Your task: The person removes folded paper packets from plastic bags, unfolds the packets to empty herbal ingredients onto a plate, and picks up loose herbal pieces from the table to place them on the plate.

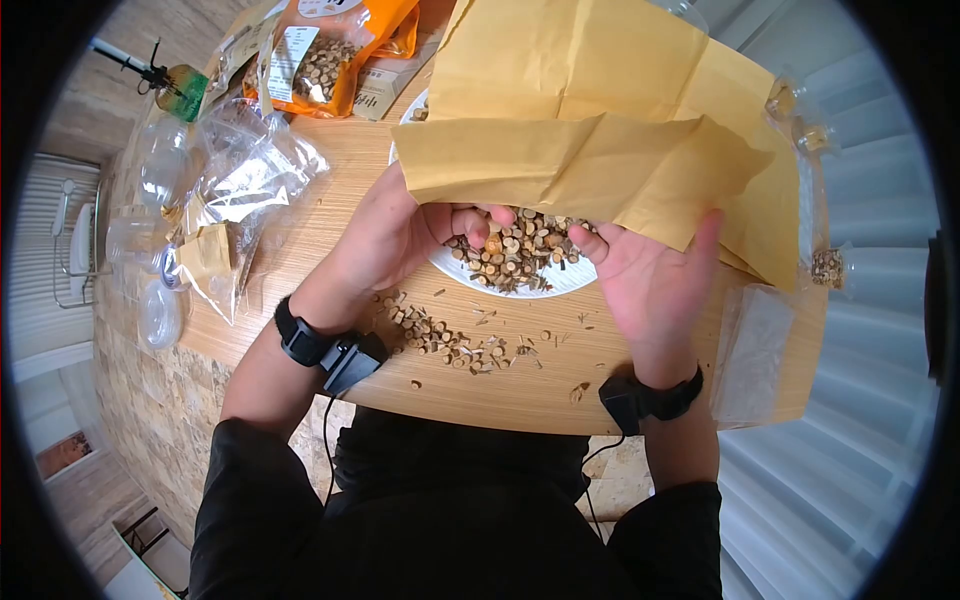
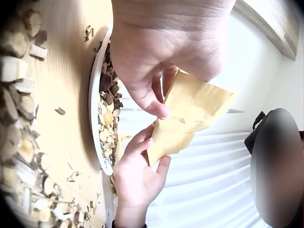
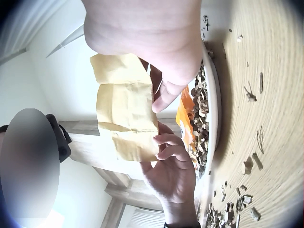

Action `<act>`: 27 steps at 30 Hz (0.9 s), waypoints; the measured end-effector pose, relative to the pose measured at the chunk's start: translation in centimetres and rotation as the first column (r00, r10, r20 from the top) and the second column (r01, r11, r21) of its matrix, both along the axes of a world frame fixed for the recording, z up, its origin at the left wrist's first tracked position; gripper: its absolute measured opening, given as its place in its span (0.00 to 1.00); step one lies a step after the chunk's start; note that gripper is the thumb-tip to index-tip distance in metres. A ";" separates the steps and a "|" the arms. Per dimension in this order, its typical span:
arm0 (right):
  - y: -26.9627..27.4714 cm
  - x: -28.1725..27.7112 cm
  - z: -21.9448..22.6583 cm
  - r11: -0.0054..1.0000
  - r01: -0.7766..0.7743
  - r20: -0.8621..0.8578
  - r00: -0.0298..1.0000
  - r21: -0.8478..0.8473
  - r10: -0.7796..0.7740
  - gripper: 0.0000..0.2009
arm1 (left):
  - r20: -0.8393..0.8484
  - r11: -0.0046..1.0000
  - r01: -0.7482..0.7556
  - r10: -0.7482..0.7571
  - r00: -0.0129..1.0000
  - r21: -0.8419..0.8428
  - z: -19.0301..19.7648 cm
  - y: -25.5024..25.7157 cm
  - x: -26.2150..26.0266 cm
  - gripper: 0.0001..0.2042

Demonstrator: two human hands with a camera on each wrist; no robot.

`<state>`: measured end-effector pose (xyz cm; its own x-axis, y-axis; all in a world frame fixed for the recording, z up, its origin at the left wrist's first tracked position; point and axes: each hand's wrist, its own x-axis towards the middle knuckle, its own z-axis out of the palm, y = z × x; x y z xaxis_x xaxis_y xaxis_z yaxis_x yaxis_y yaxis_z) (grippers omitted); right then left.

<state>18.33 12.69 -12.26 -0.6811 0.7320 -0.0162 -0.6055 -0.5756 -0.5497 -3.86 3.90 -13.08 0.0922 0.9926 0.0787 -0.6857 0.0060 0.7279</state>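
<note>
A large creased sheet of brown kraft paper (image 1: 560,70) spans both hands, its near edge folded over into a flap. My left hand (image 1: 390,240) grips its left side, and my right hand (image 1: 655,285) holds the right side with the thumb at the edge. In the left wrist view, fingers and thumb lie on opposite faces of the paper. Below the hands is a white plate (image 1: 450,268) heaped with small sliced dried stems (image 1: 520,258). The paper hides the plate's far part. More loose slices (image 1: 430,332) lie scattered on the table in front of the plate.
An orange-edged bag of slices (image 1: 330,75) stands at the back left. Crumpled clear plastic bags (image 1: 250,150) and clear plastic tubs (image 1: 160,312) lie along the left side. Flat clear bags (image 1: 755,350) and a small jar (image 1: 828,268) are at the right edge.
</note>
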 end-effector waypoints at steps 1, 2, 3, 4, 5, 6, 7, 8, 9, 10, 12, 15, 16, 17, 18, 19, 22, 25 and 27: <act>0.0 0.0 0.0 1.000 0.000 0.000 1.000 0.001 0.000 0.38 | 0.000 1.000 0.000 0.000 1.000 0.001 -0.1 0.0 -0.2 0.18; 0.0 0.1 0.0 1.000 -0.002 -0.046 0.999 -0.014 0.001 0.39 | -0.017 0.999 0.045 -0.045 0.999 0.018 -0.3 0.1 -0.5 0.18; 0.0 0.1 0.1 1.000 -0.004 -0.092 0.996 -0.029 0.002 0.39 | -0.035 0.995 0.090 -0.089 0.995 0.035 -0.3 0.1 -0.6 0.17; 0.0 0.1 0.1 1.000 -0.004 -0.092 0.996 -0.030 0.002 0.39 | -0.034 0.995 0.090 -0.089 0.995 0.034 -0.1 0.0 -0.5 0.17; -0.1 0.0 0.2 0.999 -0.001 -0.103 0.995 -0.042 -0.004 0.39 | -0.066 0.999 0.035 -0.035 0.997 0.004 0.1 -0.3 -0.3 0.18; -0.2 -0.1 0.3 0.999 0.003 -0.115 0.993 -0.054 -0.009 0.39 | -0.098 0.999 -0.021 0.019 0.995 -0.026 0.5 -0.5 -0.1 0.18; -0.2 -0.1 0.5 0.999 0.004 -0.114 0.993 -0.055 -0.010 0.39 | -0.097 0.999 -0.021 0.018 0.995 -0.026 0.9 -0.5 0.1 0.18; -0.2 -0.2 0.6 0.998 0.011 -0.137 0.990 -0.069 -0.020 0.39 | -0.112 0.998 -0.032 0.026 0.993 -0.051 1.2 -0.5 0.3 0.18; -0.3 -0.3 0.7 0.996 0.017 -0.160 0.987 -0.085 -0.031 0.38 | -0.127 0.996 -0.044 0.034 0.991 -0.077 1.5 -0.6 0.4 0.18; -0.3 -0.2 0.7 0.996 0.017 -0.160 0.987 -0.085 -0.031 0.38 | -0.127 0.996 -0.044 0.034 0.991 -0.077 1.8 -0.6 0.4 0.18; -0.3 -0.1 0.5 0.995 -0.011 -0.194 0.981 -0.102 -0.009 0.37 | -0.182 0.989 -0.076 0.053 0.982 -0.124 2.1 -0.6 0.5 0.18; -0.2 -0.1 0.1 0.995 -0.065 -0.326 0.945 -0.074 0.037 0.36 | -0.213 0.983 -0.091 0.056 0.975 -0.156 2.4 -0.6 0.5 0.16; -0.1 0.0 0.0 0.995 -0.065 -0.325 0.945 -0.075 0.037 0.36 | -0.213 0.983 -0.091 0.057 0.975 -0.156 2.4 -0.6 0.4 0.16; -0.1 0.1 -0.1 0.991 -0.112 -0.379 0.922 -0.071 0.077 0.36 | -0.222 0.984 -0.081 0.044 0.974 -0.157 2.5 -0.6 0.3 0.15; -0.1 0.2 -0.2 0.985 -0.158 -0.431 0.895 -0.065 0.115 0.35 | -0.231 0.985 -0.070 0.032 0.973 -0.159 2.5 -0.6 0.2 0.15; -0.1 0.2 -0.2 0.985 -0.158 -0.431 0.895 -0.065 0.115 0.35 | -0.231 0.985 -0.070 0.032 0.973 -0.159 2.5 -0.5 0.3 0.15; -0.1 0.3 -0.2 0.974 -0.198 -0.472 0.872 -0.105 0.126 0.34 | -0.222 0.980 -0.108 0.069 0.973 -0.169 2.4 -0.5 0.4 0.14; -0.1 0.3 -0.1 0.960 -0.239 -0.513 0.848 -0.146 0.133 0.33 | -0.167 0.984 -0.076 0.048 0.985 -0.161 2.2 -0.5 0.3 0.14; -0.1 0.3 -0.1 0.948 -0.267 -0.540 0.831 -0.171 0.136 0.32 | -0.145 0.980 -0.109 0.085 0.986 -0.167 2.2 -0.4 0.4 0.14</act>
<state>18.66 12.55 -12.36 -0.7690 0.5969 0.2289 -0.6181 -0.7856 -0.0277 -3.47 3.49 -10.88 -0.0071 0.9947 -0.1027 -0.5832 0.0794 0.8085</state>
